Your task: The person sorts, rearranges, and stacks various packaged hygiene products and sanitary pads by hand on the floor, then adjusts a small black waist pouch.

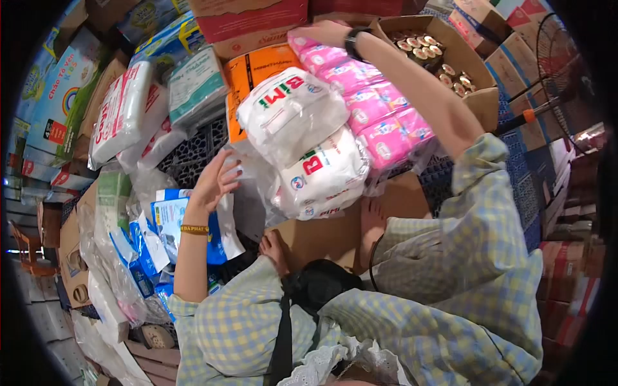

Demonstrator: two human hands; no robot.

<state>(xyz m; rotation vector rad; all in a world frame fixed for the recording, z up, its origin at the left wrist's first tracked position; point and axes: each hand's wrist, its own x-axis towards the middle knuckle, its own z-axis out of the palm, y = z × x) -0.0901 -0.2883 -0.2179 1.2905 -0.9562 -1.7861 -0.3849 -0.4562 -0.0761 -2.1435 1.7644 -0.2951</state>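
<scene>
My left hand (217,180) is raised with its fingers apart and nothing in it, beside clear plastic wrap left of two white BiMi packs (296,109). These packs lie stacked, one overlapping the other, in front of me. My right hand (324,36) reaches across to the far end of a plastic-wrapped bundle of pink packets (386,125). Its fingers curve over that end, and their tips are partly hidden. The pink bundle lies against the right side of the BiMi packs. Under them, an orange pack (248,74) shows at the back.
A green-and-white pack (198,87) and red-and-white packs (122,116) lie at left. Blue-and-white packs (170,222) are near my left forearm. An open carton (479,106) holds several gold-capped items. A fan (563,77) stands at right; red cartons (251,22) are behind.
</scene>
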